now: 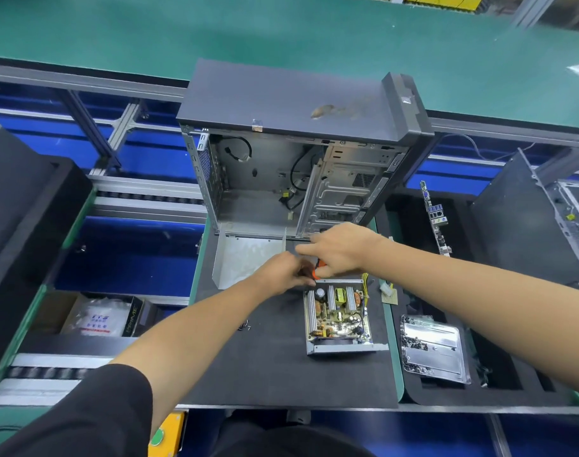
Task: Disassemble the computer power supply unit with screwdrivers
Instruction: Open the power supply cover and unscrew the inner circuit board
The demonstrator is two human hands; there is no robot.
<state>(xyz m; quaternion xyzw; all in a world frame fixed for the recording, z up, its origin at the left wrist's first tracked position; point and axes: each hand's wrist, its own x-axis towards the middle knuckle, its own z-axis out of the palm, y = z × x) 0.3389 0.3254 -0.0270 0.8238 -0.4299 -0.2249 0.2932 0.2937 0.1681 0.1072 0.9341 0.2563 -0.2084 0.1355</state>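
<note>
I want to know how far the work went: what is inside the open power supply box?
Inside the power supply a circuit board with silver heat sinks, a yellow transformer, coils and capacitors shows. Yellow wires leave its far corner. What lies under the board is hidden.

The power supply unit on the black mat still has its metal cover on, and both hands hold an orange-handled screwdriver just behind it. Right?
Not quite. The head view shows the power supply unit open, its circuit board and heat sinks exposed. The rest stands: it lies on the black mat, and the left hand and right hand meet at the orange-handled screwdriver.
</note>
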